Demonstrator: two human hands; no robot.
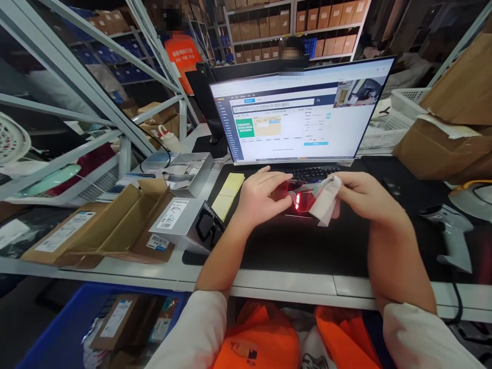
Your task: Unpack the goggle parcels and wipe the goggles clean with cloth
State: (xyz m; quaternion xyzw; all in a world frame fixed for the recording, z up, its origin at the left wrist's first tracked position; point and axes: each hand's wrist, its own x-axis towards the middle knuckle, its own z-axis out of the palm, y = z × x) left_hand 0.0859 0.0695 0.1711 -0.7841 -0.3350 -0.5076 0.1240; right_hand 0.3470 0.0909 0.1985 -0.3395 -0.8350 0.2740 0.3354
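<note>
My left hand (265, 197) is closed on the left side of a shiny, partly see-through piece (304, 199) with a bright red glow on it; its exact kind I cannot make out. At its right side, my right hand (351, 192) pinches a white cloth (326, 200), which hangs down over that end of the piece. Both hands are above the black desk mat (300, 246), just in front of the keyboard (313, 173). A grey box printed "Wakening" (180, 223) stands left of my left forearm, beside a yellow notepad (228, 196).
Behind the keyboard stands a lit monitor (284, 123). An open cardboard box (103, 225) and a grey tray (188, 174) are at the left. A handheld scanner (448, 230) lies at the right. Below the left edge is a blue bin (65, 323). Another person (183, 56) stands beyond.
</note>
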